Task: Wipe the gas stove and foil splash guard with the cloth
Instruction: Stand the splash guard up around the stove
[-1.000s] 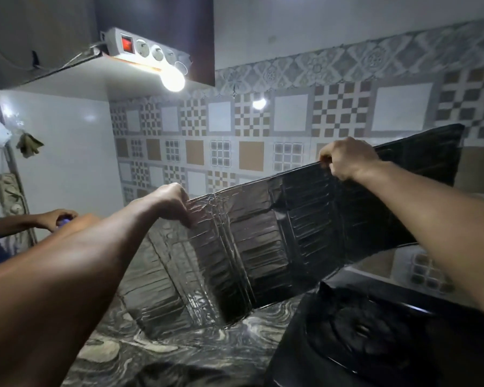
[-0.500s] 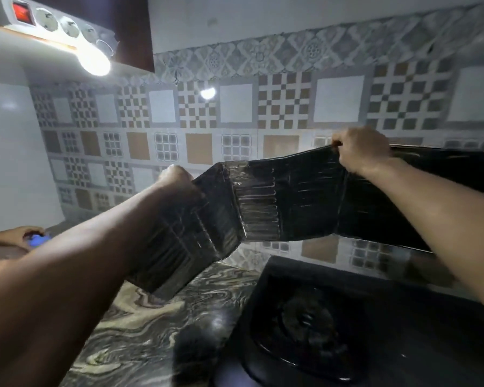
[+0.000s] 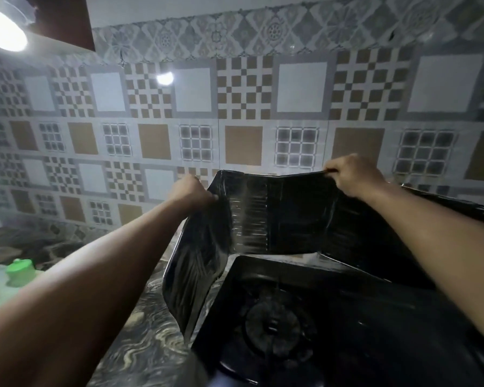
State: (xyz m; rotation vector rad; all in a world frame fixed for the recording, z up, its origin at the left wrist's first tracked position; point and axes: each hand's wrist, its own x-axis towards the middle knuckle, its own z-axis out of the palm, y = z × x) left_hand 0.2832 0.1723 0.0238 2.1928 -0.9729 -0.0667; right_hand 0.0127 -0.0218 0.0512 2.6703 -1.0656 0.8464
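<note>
left hand and right hand each grasp the top edge of the foil guard, standing bent around the stove on the table.

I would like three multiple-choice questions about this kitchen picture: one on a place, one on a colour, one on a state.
1. Where does the foil splash guard stand?
A. Behind and left of the gas stove
B. Flat on the burner
C. On the shelf

2. What colour is the small container at the far left?
A. Red
B. Green
C. Black

3. How is the guard held?
A. By no hand
B. By the right hand only
C. By the left hand and right hand, each with a grip on its top edge

Answers: 1 A, its panels wrap that corner; 2 B, it is bright green; 3 C, both hands' fingers curl over the edge.
</note>
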